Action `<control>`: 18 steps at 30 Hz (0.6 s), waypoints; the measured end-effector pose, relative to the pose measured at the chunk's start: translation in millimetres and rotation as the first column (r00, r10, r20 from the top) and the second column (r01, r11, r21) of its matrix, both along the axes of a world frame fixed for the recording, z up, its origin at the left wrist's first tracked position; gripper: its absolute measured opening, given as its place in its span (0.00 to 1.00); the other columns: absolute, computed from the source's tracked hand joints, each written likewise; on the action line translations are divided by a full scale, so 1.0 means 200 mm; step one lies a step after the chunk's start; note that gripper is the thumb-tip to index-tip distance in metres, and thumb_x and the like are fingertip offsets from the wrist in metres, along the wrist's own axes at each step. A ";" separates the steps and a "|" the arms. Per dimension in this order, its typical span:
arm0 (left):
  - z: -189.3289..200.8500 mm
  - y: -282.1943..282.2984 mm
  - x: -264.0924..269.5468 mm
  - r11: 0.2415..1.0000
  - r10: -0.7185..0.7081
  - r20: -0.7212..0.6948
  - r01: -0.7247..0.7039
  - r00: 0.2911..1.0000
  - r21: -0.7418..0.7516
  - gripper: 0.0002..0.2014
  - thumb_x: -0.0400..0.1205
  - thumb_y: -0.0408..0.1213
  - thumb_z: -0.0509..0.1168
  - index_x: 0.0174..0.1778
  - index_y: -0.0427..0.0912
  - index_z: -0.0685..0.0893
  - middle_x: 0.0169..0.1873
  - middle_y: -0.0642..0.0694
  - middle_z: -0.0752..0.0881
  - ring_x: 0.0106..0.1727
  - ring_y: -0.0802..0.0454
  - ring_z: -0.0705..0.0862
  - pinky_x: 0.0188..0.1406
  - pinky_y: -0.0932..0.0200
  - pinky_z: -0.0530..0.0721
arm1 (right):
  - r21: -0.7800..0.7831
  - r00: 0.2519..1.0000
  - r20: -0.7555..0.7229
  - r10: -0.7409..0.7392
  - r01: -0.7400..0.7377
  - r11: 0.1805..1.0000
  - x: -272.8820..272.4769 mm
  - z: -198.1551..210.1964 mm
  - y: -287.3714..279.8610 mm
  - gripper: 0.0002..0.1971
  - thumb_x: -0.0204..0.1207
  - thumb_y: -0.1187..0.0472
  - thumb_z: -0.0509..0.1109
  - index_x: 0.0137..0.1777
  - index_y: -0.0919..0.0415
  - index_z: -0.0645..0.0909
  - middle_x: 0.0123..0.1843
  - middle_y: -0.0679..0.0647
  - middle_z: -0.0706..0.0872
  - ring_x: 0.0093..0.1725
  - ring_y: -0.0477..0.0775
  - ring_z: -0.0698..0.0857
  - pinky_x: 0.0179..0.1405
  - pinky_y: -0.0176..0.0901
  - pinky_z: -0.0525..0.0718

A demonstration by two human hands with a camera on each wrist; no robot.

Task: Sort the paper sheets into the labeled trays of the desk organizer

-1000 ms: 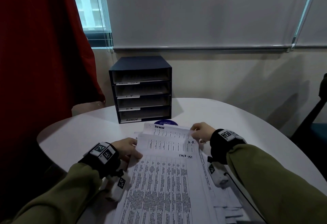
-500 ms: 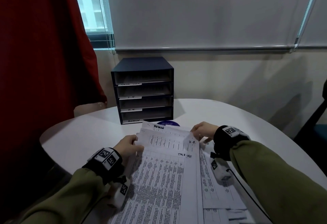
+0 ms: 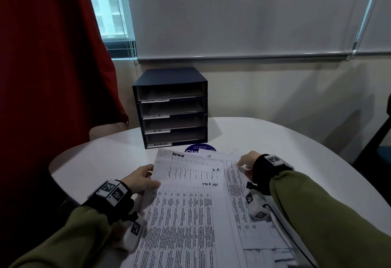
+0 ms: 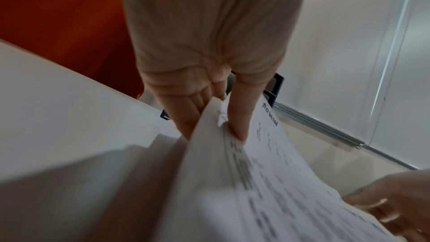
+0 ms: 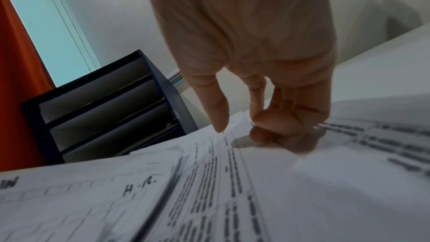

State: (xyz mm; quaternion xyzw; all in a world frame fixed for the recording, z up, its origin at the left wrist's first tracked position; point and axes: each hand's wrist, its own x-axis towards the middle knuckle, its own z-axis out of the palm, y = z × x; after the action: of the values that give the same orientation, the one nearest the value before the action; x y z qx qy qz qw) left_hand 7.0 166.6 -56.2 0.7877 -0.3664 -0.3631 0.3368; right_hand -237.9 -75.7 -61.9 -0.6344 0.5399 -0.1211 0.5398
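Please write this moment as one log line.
left hand: holds paper sheets | right hand: fingers on sheets' right edge | desk organizer: behind sheets

The head camera looks forward and down over the bench [image 3: 275, 140] toward the desk organizer [image 3: 171, 106] at the wall. Each wrist camera sits close behind its hand, looking along the fingers just above the paper sheets [image 4: 267, 181]. All three views share the sheets and the organizer.

An office: labelled desk organizer [image 3: 170, 106], roller blind [image 3: 243, 13], white table [image 3: 275, 140]
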 end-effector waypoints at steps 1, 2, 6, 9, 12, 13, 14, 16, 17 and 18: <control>0.00 0.00 0.00 1.000 0.001 -0.021 -0.001 1.000 -0.004 0.24 0.80 0.23 0.65 0.72 0.38 0.70 0.65 0.33 0.80 0.55 0.39 0.83 0.45 0.48 0.85 | -0.002 1.000 0.010 -0.012 0.012 1.000 0.00 -0.01 -0.01 0.11 0.76 0.70 0.67 0.36 0.59 0.71 0.40 0.53 0.76 0.35 0.51 0.77 0.29 0.41 0.77; -0.01 0.01 0.00 1.000 0.002 -0.032 -0.002 0.999 -0.007 0.25 0.80 0.23 0.65 0.72 0.39 0.70 0.65 0.33 0.81 0.55 0.39 0.83 0.47 0.47 0.85 | 0.003 1.000 0.012 -0.020 0.020 1.000 0.00 -0.01 -0.02 0.10 0.75 0.70 0.68 0.36 0.59 0.72 0.40 0.53 0.77 0.34 0.51 0.77 0.29 0.40 0.77; -0.02 0.01 0.02 1.000 -0.005 -0.051 0.005 0.999 -0.007 0.26 0.79 0.23 0.65 0.73 0.40 0.70 0.64 0.36 0.81 0.54 0.40 0.84 0.48 0.46 0.86 | -0.038 0.996 0.090 -0.025 0.029 0.999 0.02 -0.04 -0.02 0.12 0.73 0.73 0.68 0.34 0.60 0.73 0.34 0.55 0.76 0.30 0.54 0.75 0.29 0.40 0.75; -0.01 0.01 0.02 1.000 -0.015 -0.090 0.015 0.996 -0.002 0.25 0.80 0.23 0.64 0.71 0.44 0.71 0.61 0.40 0.83 0.53 0.42 0.85 0.48 0.46 0.86 | -0.055 0.987 0.160 -0.001 0.010 0.998 0.02 -0.01 0.00 0.11 0.75 0.76 0.63 0.36 0.62 0.71 0.33 0.60 0.76 0.32 0.56 0.78 0.29 0.39 0.74; 0.00 0.01 0.01 1.000 -0.006 -0.127 0.005 0.992 -0.010 0.23 0.80 0.23 0.64 0.69 0.47 0.72 0.56 0.44 0.83 0.51 0.45 0.85 0.46 0.50 0.86 | -0.018 0.971 0.240 -0.007 0.011 1.000 0.03 0.01 0.01 0.11 0.77 0.77 0.57 0.38 0.63 0.70 0.34 0.61 0.73 0.31 0.55 0.75 0.29 0.42 0.71; 0.00 0.01 0.00 1.000 0.004 -0.140 -0.006 0.990 -0.016 0.22 0.81 0.23 0.63 0.68 0.46 0.72 0.56 0.43 0.83 0.50 0.45 0.85 0.44 0.51 0.86 | 0.013 0.956 0.291 -0.033 0.031 0.999 0.04 0.00 0.00 0.12 0.78 0.79 0.55 0.39 0.63 0.70 0.34 0.60 0.73 0.31 0.55 0.74 0.31 0.45 0.72; 0.00 0.01 -0.01 1.000 0.015 -0.152 -0.018 0.988 -0.023 0.22 0.81 0.23 0.62 0.69 0.43 0.72 0.58 0.40 0.83 0.50 0.45 0.84 0.41 0.53 0.86 | 0.055 0.944 0.327 -0.056 0.040 0.998 0.04 -0.01 0.00 0.12 0.78 0.80 0.54 0.40 0.65 0.70 0.36 0.60 0.73 0.33 0.55 0.73 0.35 0.48 0.76; -0.01 -0.01 -0.02 0.998 0.044 -0.156 -0.049 0.987 -0.028 0.21 0.81 0.22 0.61 0.71 0.37 0.71 0.63 0.34 0.82 0.48 0.44 0.84 0.31 0.59 0.87 | 0.113 0.929 0.366 -0.061 0.021 0.993 0.07 -0.03 0.00 0.11 0.78 0.80 0.54 0.41 0.65 0.70 0.43 0.59 0.72 0.40 0.56 0.71 0.55 0.51 0.79; -0.01 -0.02 -0.03 0.997 0.064 -0.149 -0.069 0.987 -0.030 0.21 0.82 0.22 0.60 0.71 0.34 0.71 0.65 0.31 0.81 0.46 0.44 0.83 0.26 0.62 0.87 | 0.135 0.920 0.388 -0.056 0.004 0.991 0.09 -0.05 0.00 0.11 0.79 0.80 0.54 0.41 0.65 0.70 0.45 0.58 0.72 0.42 0.56 0.71 0.66 0.51 0.75; -0.02 -0.03 -0.04 0.995 0.086 -0.137 -0.091 0.987 -0.030 0.21 0.81 0.22 0.60 0.71 0.32 0.71 0.65 0.30 0.81 0.46 0.43 0.83 0.26 0.63 0.86 | 0.148 0.915 0.401 -0.050 -0.011 0.989 0.10 -0.05 0.01 0.12 0.79 0.79 0.55 0.41 0.63 0.72 0.45 0.58 0.74 0.42 0.55 0.73 0.70 0.49 0.72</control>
State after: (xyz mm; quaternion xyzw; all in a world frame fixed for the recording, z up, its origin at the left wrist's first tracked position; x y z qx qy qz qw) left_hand -0.1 160.2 -60.0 0.7707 -0.3138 -0.3936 0.3907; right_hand -217.2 -73.7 -72.0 -0.5487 0.4306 -0.2145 0.6837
